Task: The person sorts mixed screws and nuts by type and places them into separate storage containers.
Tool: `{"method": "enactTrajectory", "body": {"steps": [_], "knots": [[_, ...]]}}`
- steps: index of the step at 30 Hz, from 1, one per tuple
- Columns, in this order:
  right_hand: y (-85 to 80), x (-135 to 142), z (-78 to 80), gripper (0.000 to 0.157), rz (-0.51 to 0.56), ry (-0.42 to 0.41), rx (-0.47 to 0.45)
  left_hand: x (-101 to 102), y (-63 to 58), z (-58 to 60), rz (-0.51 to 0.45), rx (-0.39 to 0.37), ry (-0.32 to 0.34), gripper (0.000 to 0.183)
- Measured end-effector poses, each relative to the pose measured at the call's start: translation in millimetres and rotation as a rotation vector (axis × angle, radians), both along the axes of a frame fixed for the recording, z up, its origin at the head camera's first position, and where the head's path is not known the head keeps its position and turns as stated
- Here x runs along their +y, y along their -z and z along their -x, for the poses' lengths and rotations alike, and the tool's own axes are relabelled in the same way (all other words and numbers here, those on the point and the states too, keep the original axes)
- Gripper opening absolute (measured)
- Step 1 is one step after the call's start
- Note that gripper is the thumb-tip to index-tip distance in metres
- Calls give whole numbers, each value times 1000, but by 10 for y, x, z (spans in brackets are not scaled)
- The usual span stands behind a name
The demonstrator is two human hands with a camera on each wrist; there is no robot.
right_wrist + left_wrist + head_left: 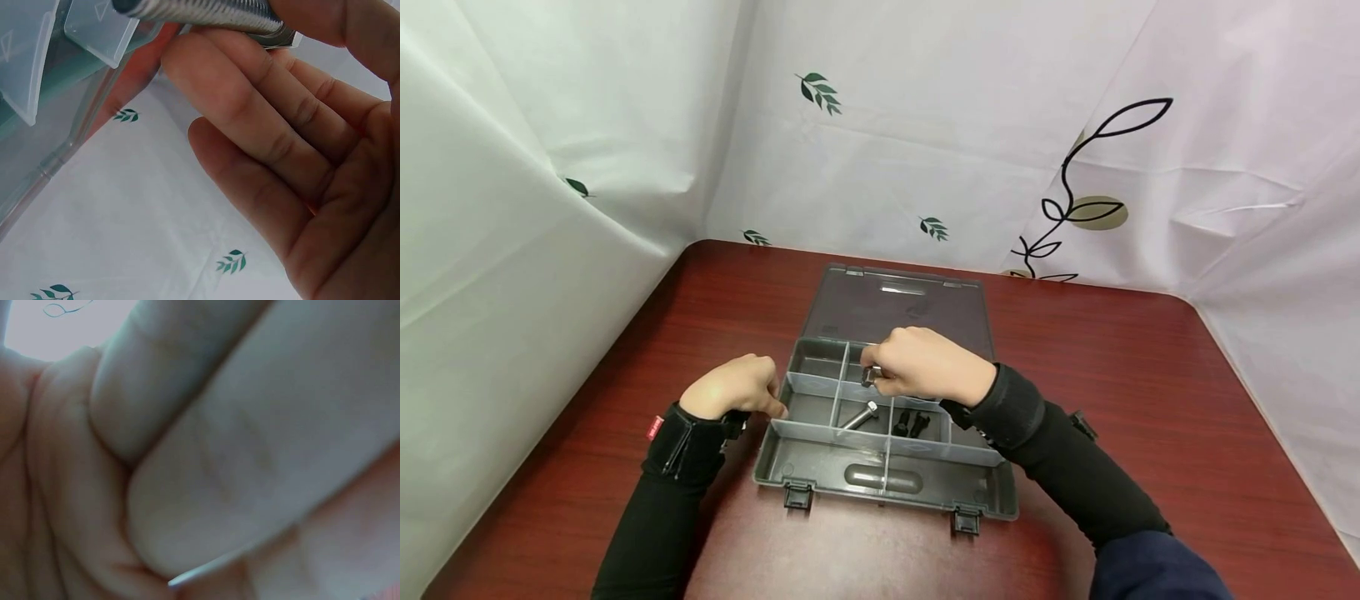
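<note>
A grey plastic compartment box point(831, 479) lies on the table, its lid point(895, 300) folded back. My left hand point(733, 387) is at its left side, thumb and forefinger at the side wall; the other fingers point(206, 487) curl into the palm in the left wrist view. My right hand point(925, 367) is over the back row, pinching a silver threaded bolt point(206, 12). One more silver bolt point(859, 417) leans in a middle-row compartment. Several black bolts point(917, 423) lie in the compartment to its right.
Clear dividers point(827, 434) stand between the compartments. Two black latches point(797, 497) hang at the box's front edge. The reddish-brown table point(1120, 375) extends around it, with a white leaf-printed cloth point(925, 125) behind and at both sides.
</note>
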State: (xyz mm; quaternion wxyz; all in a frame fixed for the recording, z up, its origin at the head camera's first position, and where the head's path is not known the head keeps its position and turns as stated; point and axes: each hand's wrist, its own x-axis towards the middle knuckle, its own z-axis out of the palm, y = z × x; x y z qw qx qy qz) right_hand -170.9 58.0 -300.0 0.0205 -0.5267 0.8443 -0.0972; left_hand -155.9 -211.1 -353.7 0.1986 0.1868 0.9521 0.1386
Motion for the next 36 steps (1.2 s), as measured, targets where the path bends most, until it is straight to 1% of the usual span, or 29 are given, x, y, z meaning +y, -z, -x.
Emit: {"method": "enactTrajectory", "body": {"steps": [8,11,15,21,24,28,31,36], "knots": [[37,-63,-4,14,-28,-28,-18,5,-3,-13,2,2,-4,33],[44,-84,-8,14,-41,-43,-37,5,-6,-14,-1,4,-3,33],[49,-107,-14,15,-53,-56,-38,3,-5,-10,1,6,-2,32],[61,-141,-15,16,-70,-54,-35,1,-2,-9,3,3,-7,31],[61,-149,-16,19,-83,-46,-46,3,1,-6,0,-6,-5,34],[54,-139,-11,26,-106,-6,-46,6,1,1,-2,-17,-6,36],[34,-118,1,32,-104,22,-27,7,-4,3,0,-10,-10,35],[11,-77,26,38,-100,43,-19,1,-8,0,0,5,-3,33]]}}
